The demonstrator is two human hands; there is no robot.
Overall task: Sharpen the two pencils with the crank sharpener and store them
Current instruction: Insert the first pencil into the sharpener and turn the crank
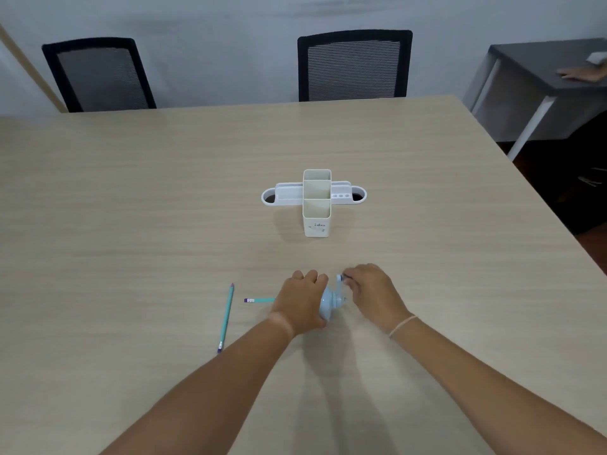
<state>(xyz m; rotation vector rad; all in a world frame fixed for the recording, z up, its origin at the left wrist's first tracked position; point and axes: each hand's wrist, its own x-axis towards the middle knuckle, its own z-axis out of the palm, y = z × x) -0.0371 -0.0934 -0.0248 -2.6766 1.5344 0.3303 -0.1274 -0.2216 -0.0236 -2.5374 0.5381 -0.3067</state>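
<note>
A light blue crank sharpener (330, 303) sits on the table near me. My left hand (300, 300) grips its body from above. A teal pencil (259, 300) sticks out to the left from under that hand, eraser end outward, its tip hidden in the sharpener. My right hand (371, 287) pinches the crank handle (340, 278) at the sharpener's right. A second teal pencil (226, 318) lies loose on the table to the left, point away from me. A white desk organizer (316, 218) with tall open compartments stands farther back, centre.
The wooden table (131, 208) stretches wide around the work. Two black mesh chairs (354, 65) stand at its far edge. A grey side table (538, 70) is at the upper right, with another person's hand (581, 73) resting on it.
</note>
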